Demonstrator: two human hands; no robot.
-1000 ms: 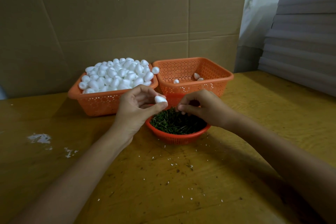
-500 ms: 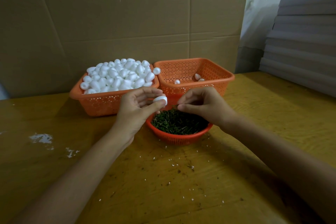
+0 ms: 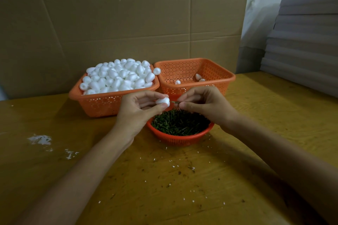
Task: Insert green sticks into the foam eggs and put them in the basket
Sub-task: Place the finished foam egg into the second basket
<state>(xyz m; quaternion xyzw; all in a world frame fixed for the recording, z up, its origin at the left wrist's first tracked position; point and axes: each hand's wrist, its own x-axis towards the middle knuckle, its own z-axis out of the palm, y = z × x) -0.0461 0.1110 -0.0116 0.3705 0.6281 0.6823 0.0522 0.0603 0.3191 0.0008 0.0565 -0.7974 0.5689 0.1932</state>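
Pinched between thumb and fingertips, a foam egg [image 3: 163, 101] sits in the left hand [image 3: 136, 113], while the right hand [image 3: 204, 105] pinches a green stick [image 3: 175, 103] whose tip meets the egg, above the round bowl [image 3: 180, 139] of sticks. Behind stand a basket [image 3: 102, 103] heaped with eggs and another basket [image 3: 222, 78] holding three; no writing is legible.

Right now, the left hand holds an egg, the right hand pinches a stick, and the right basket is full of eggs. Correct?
No: in the head view the right basket holds only three eggs. The left hand does hold an egg and the right hand pinches a stick.
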